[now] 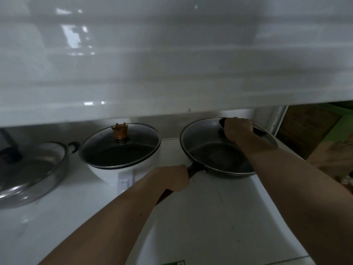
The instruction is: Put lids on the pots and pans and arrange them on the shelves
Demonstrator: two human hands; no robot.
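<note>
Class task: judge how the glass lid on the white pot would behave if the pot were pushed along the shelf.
The glass lid merely rests on the white pot, so a sharp push might shift it. Being glass, it is probably fragile. Its crown-shaped knob offers a sure grip.

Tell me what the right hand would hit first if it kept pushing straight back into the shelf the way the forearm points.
Probably the shelf's back wall: the right hand grips the frying pan's lid knob, and nothing else shows behind it. Depth there is unclear.
</note>
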